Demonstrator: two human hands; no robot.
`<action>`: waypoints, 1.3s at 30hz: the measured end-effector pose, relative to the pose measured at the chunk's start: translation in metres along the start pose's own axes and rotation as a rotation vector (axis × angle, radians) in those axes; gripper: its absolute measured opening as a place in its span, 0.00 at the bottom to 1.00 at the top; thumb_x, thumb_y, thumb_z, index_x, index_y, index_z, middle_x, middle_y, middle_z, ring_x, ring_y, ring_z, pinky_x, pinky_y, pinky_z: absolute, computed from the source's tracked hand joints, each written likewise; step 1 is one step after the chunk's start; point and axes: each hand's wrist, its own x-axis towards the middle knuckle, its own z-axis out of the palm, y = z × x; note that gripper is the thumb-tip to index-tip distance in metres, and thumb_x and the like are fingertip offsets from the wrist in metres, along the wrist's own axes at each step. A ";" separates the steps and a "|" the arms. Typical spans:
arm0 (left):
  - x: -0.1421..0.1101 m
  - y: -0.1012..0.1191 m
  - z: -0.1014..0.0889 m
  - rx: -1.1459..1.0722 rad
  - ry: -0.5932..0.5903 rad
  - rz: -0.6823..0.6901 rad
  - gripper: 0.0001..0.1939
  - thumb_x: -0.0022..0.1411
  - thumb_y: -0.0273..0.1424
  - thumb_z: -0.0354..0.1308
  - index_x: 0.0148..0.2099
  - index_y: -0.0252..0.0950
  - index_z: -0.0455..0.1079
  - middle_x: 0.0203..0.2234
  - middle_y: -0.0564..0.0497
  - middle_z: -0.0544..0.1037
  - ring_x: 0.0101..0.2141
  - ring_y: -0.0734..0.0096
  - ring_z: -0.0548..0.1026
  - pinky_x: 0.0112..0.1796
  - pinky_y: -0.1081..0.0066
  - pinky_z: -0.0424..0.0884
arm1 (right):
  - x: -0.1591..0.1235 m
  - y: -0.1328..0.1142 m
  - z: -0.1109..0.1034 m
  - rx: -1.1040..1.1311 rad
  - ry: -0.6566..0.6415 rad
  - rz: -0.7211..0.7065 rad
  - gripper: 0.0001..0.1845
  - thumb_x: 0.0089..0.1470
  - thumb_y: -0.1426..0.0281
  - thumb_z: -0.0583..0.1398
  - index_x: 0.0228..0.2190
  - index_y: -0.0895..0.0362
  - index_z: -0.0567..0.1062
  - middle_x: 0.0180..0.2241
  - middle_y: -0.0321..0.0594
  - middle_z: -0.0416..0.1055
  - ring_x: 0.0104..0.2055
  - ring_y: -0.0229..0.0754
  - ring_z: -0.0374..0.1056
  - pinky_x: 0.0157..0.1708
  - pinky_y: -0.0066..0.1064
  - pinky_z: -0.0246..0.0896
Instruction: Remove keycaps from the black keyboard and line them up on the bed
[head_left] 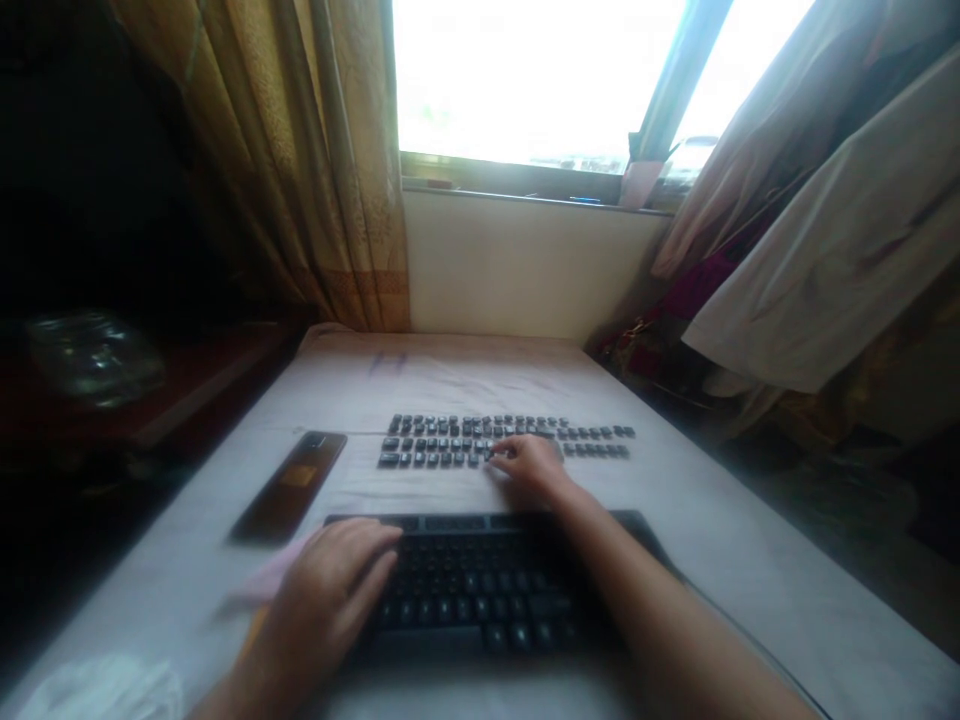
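Pale cloth [187,540] is crossed sideways by a long black keyboard [480,580], space bar [431,641] nearest, touched by the open left hand [330,580]; small black keycaps [431,459] are touched by the right hand [531,463], grip unclear.

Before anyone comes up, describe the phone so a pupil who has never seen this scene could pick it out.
Find the black keyboard on the pale sheet, the left hand at its left end. Beyond that hand, left of the loose keycaps, lies the phone. It is one flat, dark brown slab, set apart by its orange patch.
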 end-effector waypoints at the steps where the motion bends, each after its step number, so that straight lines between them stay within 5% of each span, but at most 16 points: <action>1: 0.000 0.000 0.000 -0.002 -0.003 0.001 0.10 0.68 0.35 0.54 0.49 0.44 0.73 0.40 0.49 0.83 0.41 0.59 0.81 0.43 0.59 0.78 | 0.000 0.000 0.001 -0.006 -0.011 0.005 0.11 0.50 0.65 0.66 0.37 0.50 0.84 0.31 0.40 0.82 0.36 0.46 0.77 0.36 0.31 0.65; 28: 0.005 -0.009 -0.006 0.036 0.046 0.019 0.10 0.69 0.34 0.53 0.48 0.40 0.73 0.39 0.49 0.83 0.41 0.60 0.81 0.45 0.58 0.77 | -0.003 -0.008 -0.002 -0.065 -0.112 0.055 0.15 0.53 0.64 0.65 0.43 0.49 0.83 0.43 0.41 0.81 0.48 0.49 0.75 0.46 0.32 0.65; 36: 0.004 -0.013 -0.005 0.061 0.025 -0.005 0.12 0.69 0.35 0.52 0.48 0.39 0.74 0.39 0.47 0.83 0.41 0.58 0.81 0.45 0.57 0.77 | -0.003 -0.004 -0.010 0.126 -0.022 0.041 0.09 0.47 0.67 0.67 0.34 0.54 0.84 0.33 0.44 0.82 0.41 0.52 0.76 0.42 0.35 0.64; 39: 0.004 -0.017 -0.004 0.077 0.019 -0.005 0.12 0.70 0.36 0.52 0.48 0.39 0.74 0.40 0.47 0.83 0.42 0.57 0.81 0.45 0.56 0.77 | -0.010 -0.001 -0.024 0.299 0.029 0.012 0.10 0.48 0.60 0.66 0.27 0.55 0.82 0.26 0.40 0.79 0.34 0.47 0.74 0.36 0.33 0.64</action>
